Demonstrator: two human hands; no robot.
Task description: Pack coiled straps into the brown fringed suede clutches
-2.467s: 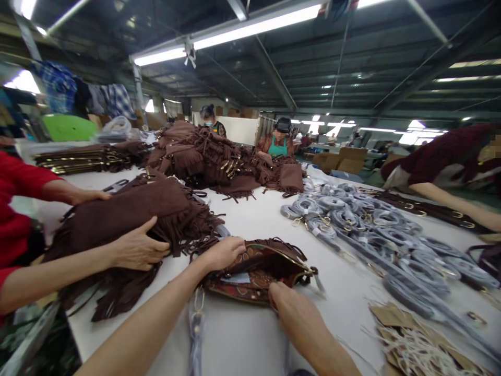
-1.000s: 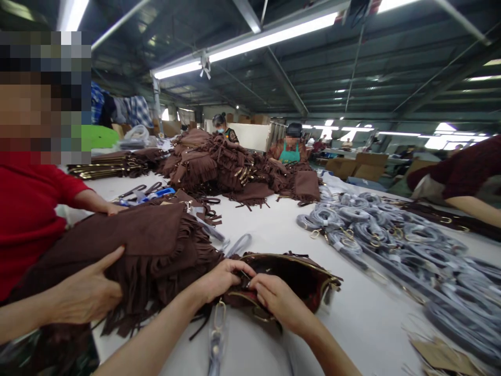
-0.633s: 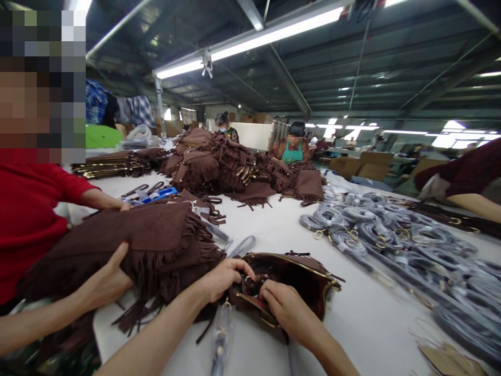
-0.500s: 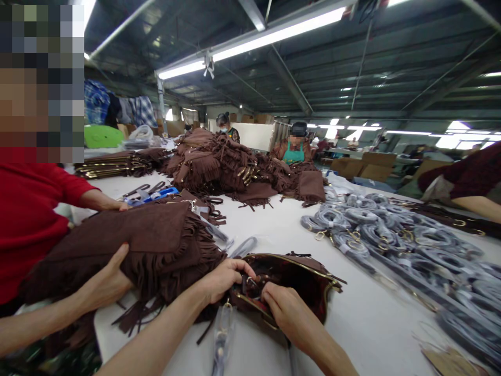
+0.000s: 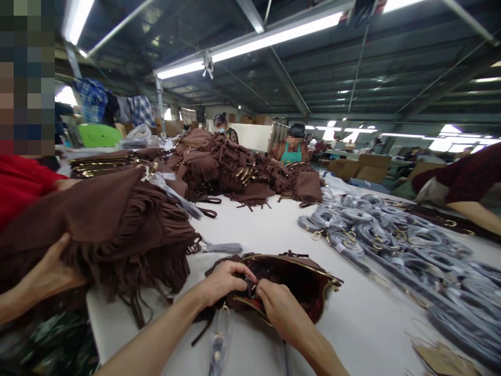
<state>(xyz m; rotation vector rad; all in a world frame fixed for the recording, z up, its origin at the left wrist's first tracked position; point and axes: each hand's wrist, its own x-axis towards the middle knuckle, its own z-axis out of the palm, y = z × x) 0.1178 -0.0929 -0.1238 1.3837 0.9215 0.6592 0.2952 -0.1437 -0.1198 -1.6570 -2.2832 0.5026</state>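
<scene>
An open brown fringed handbag (image 5: 309, 290) lies on the white table, its gold zipper spread wide and its dark inside showing. My left hand (image 5: 225, 282) reaches over the bag's left end, with thumb and forefinger pinching a dark strap end (image 5: 250, 286) that has a small metal fitting. Against it, my right hand (image 5: 277, 303) is closed on the same strap end, fingertips together inside the bag's mouth. The exact shape of the fitting is mostly hidden by the fingers. A plastic-wrapped strap (image 5: 219, 342) hangs from a gold ring at the bag's near side.
At left, a co-worker's hands carry a stack of brown fringed bags (image 5: 102, 209). A large heap of brown bags (image 5: 219, 162) stands at the back. Plastic-wrapped coiled straps (image 5: 376, 224) cover the right side. Tan tags (image 5: 442, 357) lie at the lower right.
The co-worker's stack of bags has moved left, away from my handbag. My hands have stayed at the bag's mouth, with my right fingertips now closer to my left ones.
</scene>
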